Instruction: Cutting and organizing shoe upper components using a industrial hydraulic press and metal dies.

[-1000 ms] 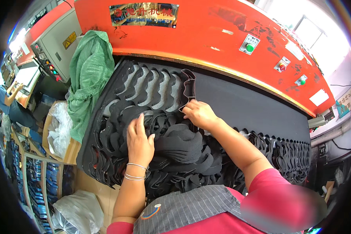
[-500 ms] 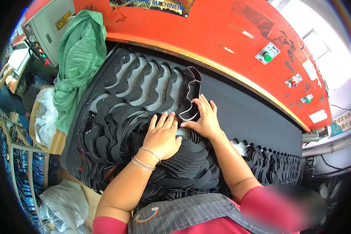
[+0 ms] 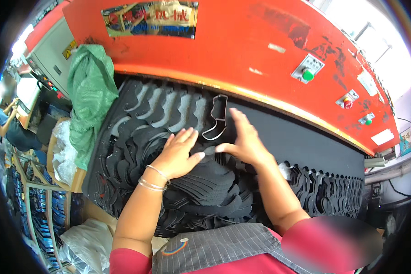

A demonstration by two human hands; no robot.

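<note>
A wavy metal cutting die [image 3: 220,120] rests on a black sheet [image 3: 301,137], at the end of a row of curved cut-outs that show grey. My right hand [image 3: 247,140] is just right of the die, fingers stretched and thumb apart, with a gap between them. Over the near end of the cut rows hovers my left hand [image 3: 177,154], fingers spread and holding nothing. Beneath and in front of both hands lie heaped stacks of curved black cut pieces [image 3: 203,185]. Whether the left fingertips touch the pieces is hard to tell.
A red press [image 3: 242,55] spans the far side, bearing green [image 3: 308,74] and red [image 3: 348,104] buttons. More cut pieces [image 3: 329,192] line the near right edge. At left are a green sack [image 3: 91,100], a cardboard box [image 3: 79,180] and another person's arm [image 3: 9,116].
My right hand has let go of the die and moved slightly right of it. My left hand has drawn back from the die's near end. The view has shifted, showing more of the press.
</note>
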